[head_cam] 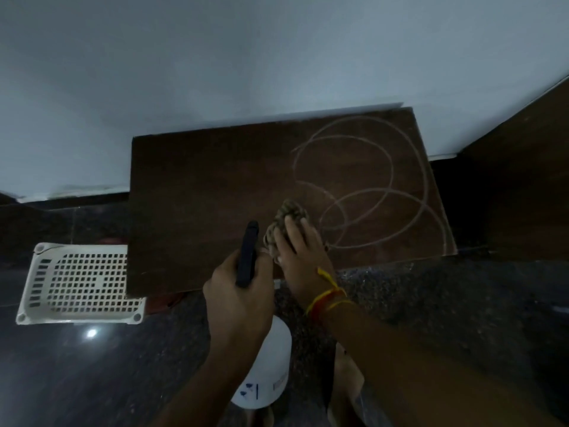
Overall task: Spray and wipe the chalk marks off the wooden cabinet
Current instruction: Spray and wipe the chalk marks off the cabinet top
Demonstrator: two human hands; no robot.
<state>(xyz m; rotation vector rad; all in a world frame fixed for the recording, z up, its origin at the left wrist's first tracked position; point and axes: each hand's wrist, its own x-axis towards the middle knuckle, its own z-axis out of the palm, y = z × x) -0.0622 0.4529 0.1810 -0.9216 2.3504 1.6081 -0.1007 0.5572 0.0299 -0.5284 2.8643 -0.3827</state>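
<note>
Where chalk loops (369, 183) curl, crumpled cloth (284, 221).

Left hand (238, 291) fisted, knuckles up, forearm running in from below. Right hand (300, 254) just beside it, palm down, fingers (292, 229) spread flat, forearm entering from lower right; thread band on wrist.

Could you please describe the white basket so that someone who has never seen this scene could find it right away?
Start at the dark wooden cabinet top against the pale wall. Look to its lower left corner, where the white plastic basket sits lower down, partly tucked under the cabinet's edge. Its grid of small holes sets it apart from the smooth white spray bottle held by the left hand.
</note>
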